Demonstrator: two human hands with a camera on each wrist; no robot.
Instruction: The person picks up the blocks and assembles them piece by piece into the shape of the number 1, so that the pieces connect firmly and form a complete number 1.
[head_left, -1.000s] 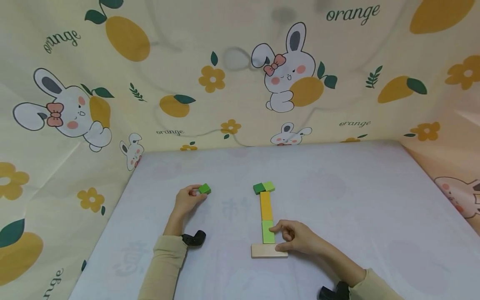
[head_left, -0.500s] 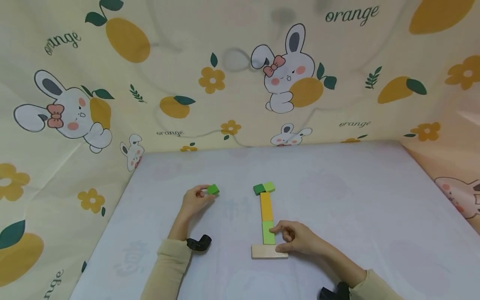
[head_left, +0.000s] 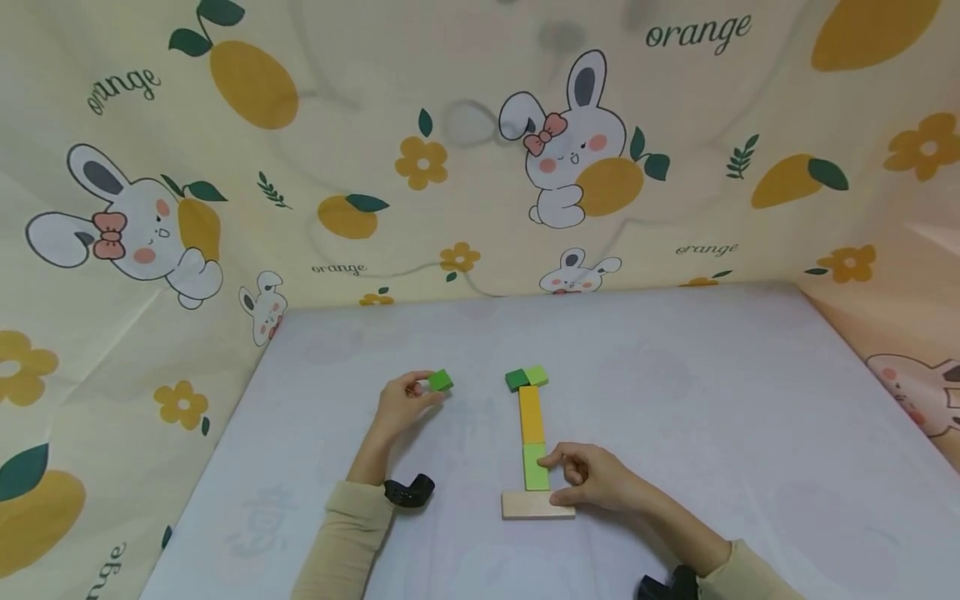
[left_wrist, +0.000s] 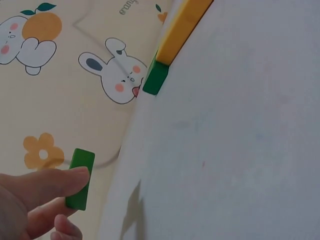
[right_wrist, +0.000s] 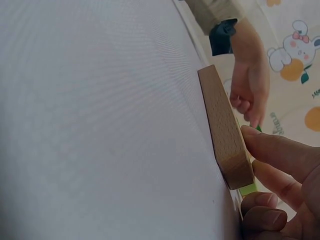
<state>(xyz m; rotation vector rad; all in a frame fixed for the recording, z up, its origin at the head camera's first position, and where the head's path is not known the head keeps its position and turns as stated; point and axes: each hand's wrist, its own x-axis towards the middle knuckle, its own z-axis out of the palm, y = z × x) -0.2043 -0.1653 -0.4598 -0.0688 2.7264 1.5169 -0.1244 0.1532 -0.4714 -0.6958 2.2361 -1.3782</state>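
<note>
My left hand pinches a green block between thumb and fingers, above the table and left of a line of blocks. In the left wrist view the thumb lies across the face of that green block. The line has a natural wood plank nearest me, then a light green block and a yellow block. At its far end sit a dark green block and a lime block. My right hand rests its thumb on the plank's right end, its index fingertip on the light green block.
A white covered table spreads around the blocks. Behind it and to the sides hangs a cream curtain printed with rabbits and oranges. Both wrists carry black camera mounts, such as the left mount.
My left hand has moved to the right with the green block, closer to the line of blocks. My right hand and the lined-up blocks have stayed in place.
</note>
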